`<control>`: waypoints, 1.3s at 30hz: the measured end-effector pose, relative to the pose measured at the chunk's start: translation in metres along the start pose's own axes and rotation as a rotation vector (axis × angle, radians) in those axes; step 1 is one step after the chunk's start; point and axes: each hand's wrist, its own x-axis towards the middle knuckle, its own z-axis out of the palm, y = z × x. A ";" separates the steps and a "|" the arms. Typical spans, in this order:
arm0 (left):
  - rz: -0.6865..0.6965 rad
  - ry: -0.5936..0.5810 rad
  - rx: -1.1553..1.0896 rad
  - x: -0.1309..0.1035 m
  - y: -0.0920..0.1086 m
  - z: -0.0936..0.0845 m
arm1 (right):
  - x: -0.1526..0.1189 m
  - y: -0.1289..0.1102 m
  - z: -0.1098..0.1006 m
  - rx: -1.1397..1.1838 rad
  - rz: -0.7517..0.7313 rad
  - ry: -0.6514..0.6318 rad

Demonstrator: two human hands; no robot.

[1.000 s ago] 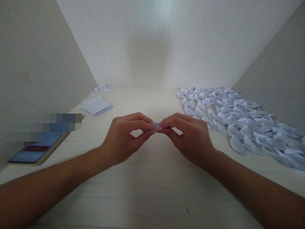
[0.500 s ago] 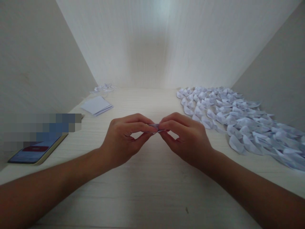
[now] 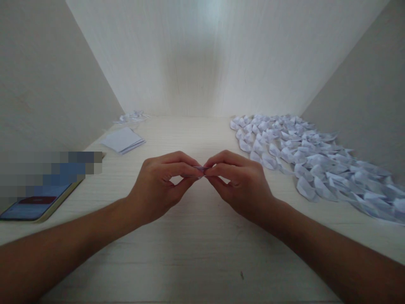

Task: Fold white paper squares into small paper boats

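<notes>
Between my fingertips, above the middle of the pale table, is a small folded piece of white paper (image 3: pixel 200 169). My left hand (image 3: pixel 164 181) pinches it from the left, thumb below and fingers on top. From the other side my right hand (image 3: pixel 238 179) pinches it in the same way, and the fingertips of both hands nearly meet. Most of the paper is covered by the fingers, so its folded form cannot be made out.
Many folded white paper pieces (image 3: pixel 306 158) spread over the right side. At the left lie a stack of white paper sheets (image 3: pixel 123 140), thin paper scraps (image 3: pixel 133 116) and a phone (image 3: pixel 34 207), partly blurred out. Walls rise at the back and both sides.
The whole view has shifted slightly, so the surroundings sit further left. The fingertips of my right hand have come closer to those of my left, and less of the paper shows.
</notes>
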 end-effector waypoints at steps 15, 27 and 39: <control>-0.201 -0.092 -0.031 -0.005 -0.017 0.009 | 0.012 0.036 -0.016 -0.374 0.457 -0.257; -0.174 -0.187 -0.132 -0.006 -0.017 0.012 | 0.017 0.041 -0.023 -0.772 0.728 -0.424; -0.165 -0.190 -0.207 -0.007 -0.017 0.016 | 0.016 0.029 -0.023 -0.937 0.701 -0.435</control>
